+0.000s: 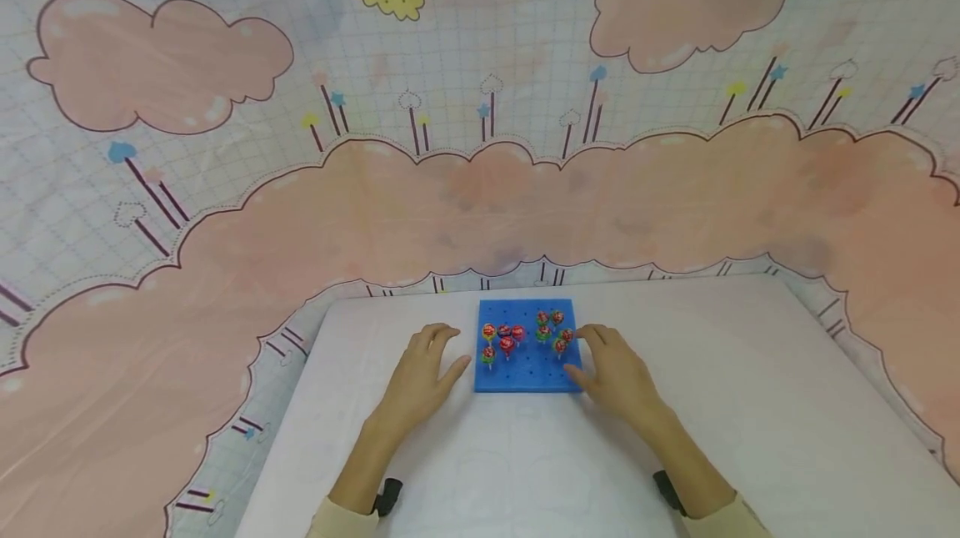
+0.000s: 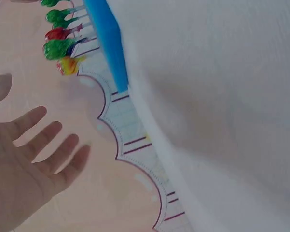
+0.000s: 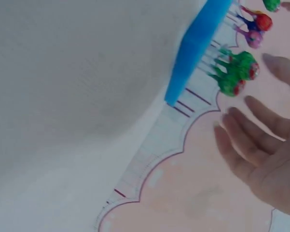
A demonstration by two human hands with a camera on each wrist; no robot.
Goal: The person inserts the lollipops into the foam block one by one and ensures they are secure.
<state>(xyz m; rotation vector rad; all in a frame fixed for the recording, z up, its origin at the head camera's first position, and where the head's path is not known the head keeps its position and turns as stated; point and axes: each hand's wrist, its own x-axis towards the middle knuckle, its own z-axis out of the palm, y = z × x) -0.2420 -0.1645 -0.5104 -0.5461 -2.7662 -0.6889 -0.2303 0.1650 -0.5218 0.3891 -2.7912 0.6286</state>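
Note:
A blue pegboard-like block (image 1: 517,379) with small holes lies on the white table, and several wrapped lollipops stand in it by their sticks. One cluster of red, yellow and green lollipops (image 1: 507,344) is on its left half. Another cluster of green and red lollipops (image 1: 543,333) is on the right half. My left hand (image 1: 422,375) is spread beside the block's left edge, holding nothing. At the right edge is my right hand (image 1: 617,371), fingers apart and also holding nothing; in the head view its fingertips overlap the block's edge, and contact cannot be told.
The white table (image 1: 750,404) extends on both sides of the block. Behind it hangs a cloth backdrop (image 1: 480,213) printed with clouds. Dark bands (image 1: 388,496) sit on both wrists, near light sleeves (image 1: 341,517).

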